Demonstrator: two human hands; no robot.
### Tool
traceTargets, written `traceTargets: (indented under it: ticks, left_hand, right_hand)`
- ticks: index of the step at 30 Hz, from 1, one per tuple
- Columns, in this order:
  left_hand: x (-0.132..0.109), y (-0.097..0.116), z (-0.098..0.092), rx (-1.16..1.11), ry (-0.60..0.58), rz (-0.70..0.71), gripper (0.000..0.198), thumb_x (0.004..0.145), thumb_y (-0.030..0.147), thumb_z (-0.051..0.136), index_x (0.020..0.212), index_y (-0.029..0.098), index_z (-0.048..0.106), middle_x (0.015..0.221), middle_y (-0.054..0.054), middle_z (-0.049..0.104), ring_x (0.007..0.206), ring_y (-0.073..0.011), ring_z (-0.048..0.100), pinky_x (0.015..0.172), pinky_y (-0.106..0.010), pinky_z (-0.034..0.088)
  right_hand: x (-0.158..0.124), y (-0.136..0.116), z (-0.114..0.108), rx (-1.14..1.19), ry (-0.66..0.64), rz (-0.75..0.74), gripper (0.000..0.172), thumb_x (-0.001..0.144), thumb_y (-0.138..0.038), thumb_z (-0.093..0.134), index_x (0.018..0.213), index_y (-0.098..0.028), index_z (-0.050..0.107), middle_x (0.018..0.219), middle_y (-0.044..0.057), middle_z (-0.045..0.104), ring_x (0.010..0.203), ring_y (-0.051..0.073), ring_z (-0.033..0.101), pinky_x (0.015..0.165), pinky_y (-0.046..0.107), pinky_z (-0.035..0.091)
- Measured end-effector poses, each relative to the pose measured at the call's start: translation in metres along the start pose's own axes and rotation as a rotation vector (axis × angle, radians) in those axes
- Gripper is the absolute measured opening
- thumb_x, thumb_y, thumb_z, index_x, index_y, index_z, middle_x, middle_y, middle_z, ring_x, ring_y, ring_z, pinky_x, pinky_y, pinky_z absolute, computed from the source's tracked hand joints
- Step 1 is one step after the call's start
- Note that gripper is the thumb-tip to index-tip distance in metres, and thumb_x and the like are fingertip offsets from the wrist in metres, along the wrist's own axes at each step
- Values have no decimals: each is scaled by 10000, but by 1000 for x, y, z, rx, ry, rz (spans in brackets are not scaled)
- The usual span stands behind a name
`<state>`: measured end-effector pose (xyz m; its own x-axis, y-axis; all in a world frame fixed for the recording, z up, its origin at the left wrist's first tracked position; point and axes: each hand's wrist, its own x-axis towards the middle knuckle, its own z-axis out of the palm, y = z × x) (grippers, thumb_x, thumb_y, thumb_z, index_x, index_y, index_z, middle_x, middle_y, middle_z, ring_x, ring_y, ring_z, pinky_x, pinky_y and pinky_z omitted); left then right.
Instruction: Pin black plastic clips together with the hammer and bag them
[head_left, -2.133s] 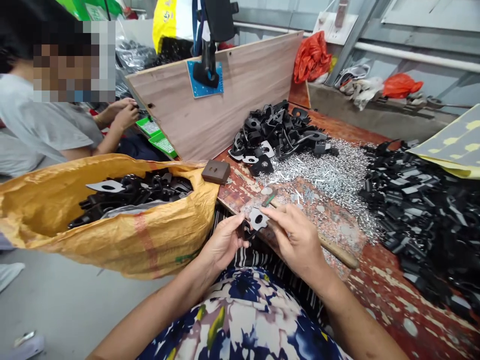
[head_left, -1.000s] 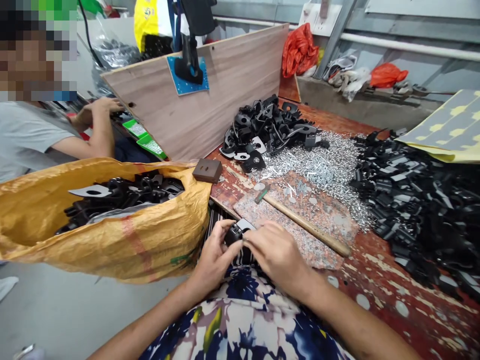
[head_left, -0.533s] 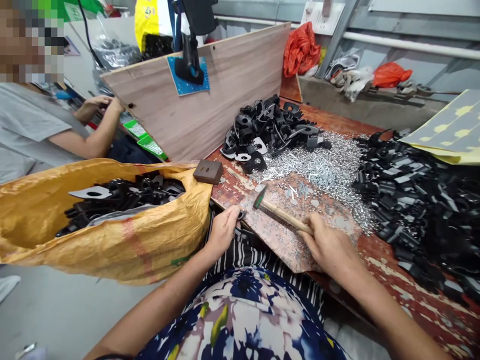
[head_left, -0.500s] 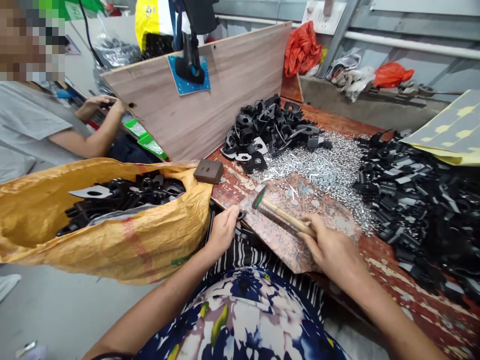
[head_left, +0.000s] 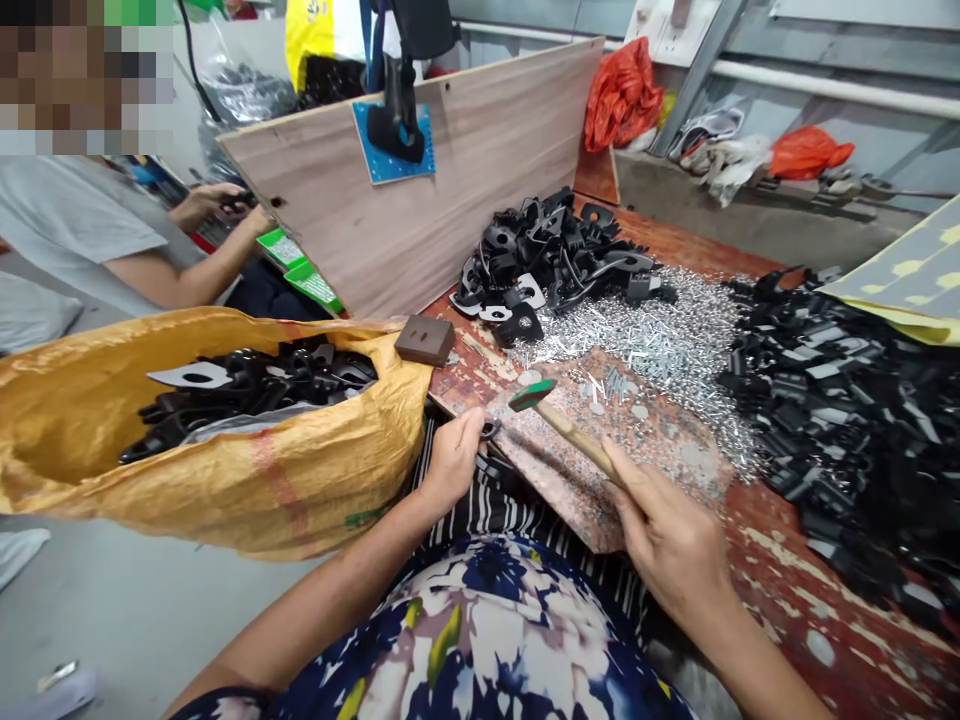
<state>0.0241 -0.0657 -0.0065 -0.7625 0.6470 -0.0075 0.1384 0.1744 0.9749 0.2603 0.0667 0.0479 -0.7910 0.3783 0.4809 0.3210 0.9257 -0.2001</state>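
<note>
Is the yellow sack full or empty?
Nearly full. The sack lies open, and black parts are heaped almost up to its rim.

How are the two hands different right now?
The left hand pinches a small black part at the edge of the speckled slab; the right hand wraps around a hammer by its wooden handle. The left hand sits low against the slab, while the right hand holds the hammer with its head up over it. Both hands are bare and shut on something.
</note>
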Motion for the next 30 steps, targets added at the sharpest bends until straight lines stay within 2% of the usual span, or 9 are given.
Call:
traceTargets:
  ticks: [5,13,16,19,21,23,25,27,30]
  left_hand:
    - [3,1,-2,-18,-2,-35,443,946,497,477,626,199,546,569,24,518,580,-153,479,617,-282,346]
    - [5,12,-7,-242,-70,-263,487,836,635,589,648,188,556,528,50,444,446,-95,378,434,-219,295]
    - [-6,25,-12,-334,-134,-398,488,810,653,610,687,181,590,500,54,441,370,-69,308,360,-200,219]
    - [-21,42,-15,-411,-288,-534,473,772,614,662,703,147,663,561,-2,544,390,-60,348,362,-189,215]
    - [-31,49,-15,-430,-438,-579,446,764,568,669,697,129,704,602,-36,585,433,-74,397,381,-192,230]
    - [-40,50,-16,-395,-562,-448,318,694,453,727,678,135,720,658,-51,630,523,-107,482,441,-204,317]
    - [-47,46,-16,-333,-629,-202,171,604,310,748,674,156,721,731,-47,669,642,-150,556,555,-236,416]
    - [-52,41,-16,-299,-671,-49,148,569,251,729,695,174,723,761,-36,676,707,-177,579,640,-266,453]
    - [-58,41,-15,-266,-660,-81,207,587,336,768,704,173,719,724,-30,650,680,-179,570,637,-274,452]
  right_hand:
    - [8,-9,-16,66,115,31,654,976,-114,582,1569,-313,390,1015,38,726,744,140,683,666,251,511]
    - [3,7,7,-147,-175,161,402,1029,-271,467,1410,-214,582,977,58,649,591,139,568,506,284,429]
    - [11,5,10,-267,-159,150,350,1007,-248,482,1295,-180,669,967,105,634,767,226,594,647,355,480]
    - [30,-9,4,66,-119,105,294,986,-258,552,1240,-207,691,1109,124,632,1022,278,576,870,449,486]
    - [42,-21,3,492,-264,70,297,955,-278,627,1245,-242,684,1083,80,629,994,228,581,864,400,495]
    - [48,-32,7,858,-475,62,296,910,-267,695,1205,-274,703,962,22,609,896,177,583,795,331,493]
    - [47,-40,17,1071,-598,110,230,867,-230,732,1093,-275,742,848,-20,562,781,137,550,727,287,464]
    - [42,-46,27,1184,-609,174,121,831,-204,754,946,-242,751,785,-38,525,717,117,510,690,268,434]
    - [36,-51,32,1226,-565,223,49,810,-202,763,825,-215,718,753,-40,523,711,117,501,685,265,427]
